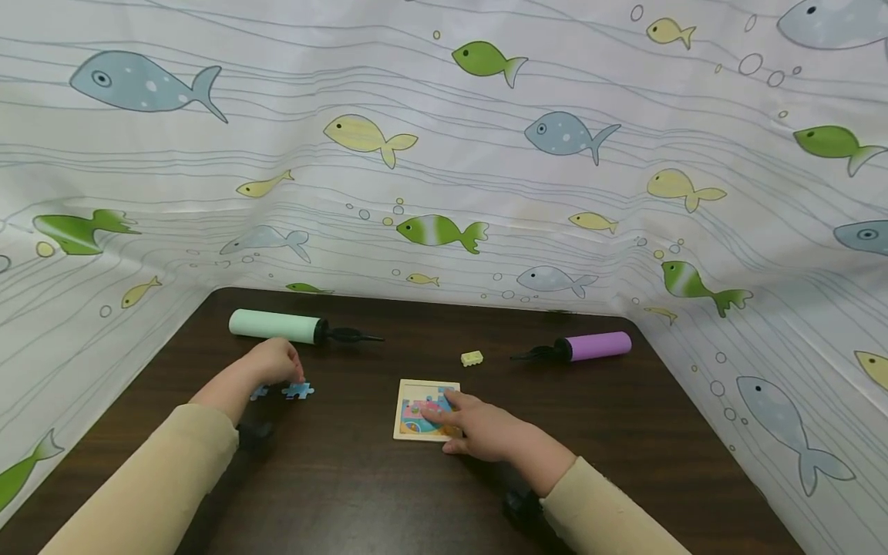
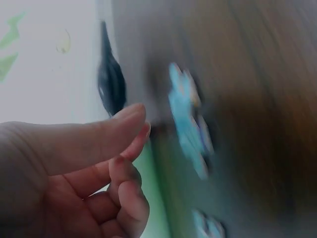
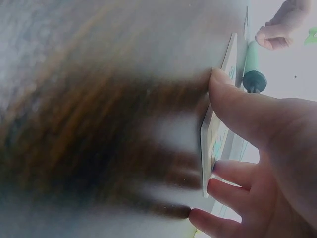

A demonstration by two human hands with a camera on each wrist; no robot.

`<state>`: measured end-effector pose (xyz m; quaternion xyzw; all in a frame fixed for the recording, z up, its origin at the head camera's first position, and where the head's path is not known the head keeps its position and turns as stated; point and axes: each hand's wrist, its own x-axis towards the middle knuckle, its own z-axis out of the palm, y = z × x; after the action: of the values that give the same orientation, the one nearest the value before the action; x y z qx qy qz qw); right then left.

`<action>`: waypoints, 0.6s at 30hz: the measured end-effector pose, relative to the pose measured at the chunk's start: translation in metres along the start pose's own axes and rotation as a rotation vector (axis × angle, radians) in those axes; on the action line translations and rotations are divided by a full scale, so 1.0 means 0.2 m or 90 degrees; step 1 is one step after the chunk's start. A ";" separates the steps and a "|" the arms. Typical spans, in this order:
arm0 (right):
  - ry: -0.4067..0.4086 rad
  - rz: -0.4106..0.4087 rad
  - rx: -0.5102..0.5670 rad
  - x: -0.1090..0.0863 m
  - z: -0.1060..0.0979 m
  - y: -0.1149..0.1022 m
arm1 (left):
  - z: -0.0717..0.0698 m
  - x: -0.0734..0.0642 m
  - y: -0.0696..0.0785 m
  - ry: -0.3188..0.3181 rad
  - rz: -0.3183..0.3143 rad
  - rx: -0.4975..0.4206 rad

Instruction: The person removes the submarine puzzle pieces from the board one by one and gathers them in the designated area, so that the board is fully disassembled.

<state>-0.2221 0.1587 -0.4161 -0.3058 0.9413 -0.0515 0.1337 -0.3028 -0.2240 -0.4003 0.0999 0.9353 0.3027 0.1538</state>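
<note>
My left hand (image 1: pixel 274 361) hovers just above a blue jigsaw piece (image 1: pixel 298 391) at the left of the dark table. In the left wrist view, thumb and forefinger come close together with nothing visible between them, and the piece (image 2: pixel 188 119) lies apart from them. A second blue piece (image 1: pixel 259 392) is partly hidden by the left wrist. Spread fingers of my right hand (image 1: pixel 486 428) rest on a square jigsaw board (image 1: pixel 416 390) with a pale rim, partly filled with blue and pink pieces. The right thumb touches the board's near edge (image 3: pixel 204 148).
A mint-green hand pump (image 1: pixel 274 325) with a black nozzle lies behind the left hand. A purple pump (image 1: pixel 599 346) lies at the back right. Between them sits a small pale-yellow toy brick (image 1: pixel 472 358). A fish-patterned curtain (image 1: pixel 444 154) borders the dark table (image 1: pixel 361 493).
</note>
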 end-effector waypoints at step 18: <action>0.005 -0.020 0.013 0.01 0.01 0.03 | 0.41 0.18 0.55 0.022 0.056 -0.037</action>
<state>-0.2261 0.1613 -0.4197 -0.3192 0.9362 -0.0649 0.1322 -0.2980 -0.0823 -0.4069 0.1309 0.9235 0.3375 0.1273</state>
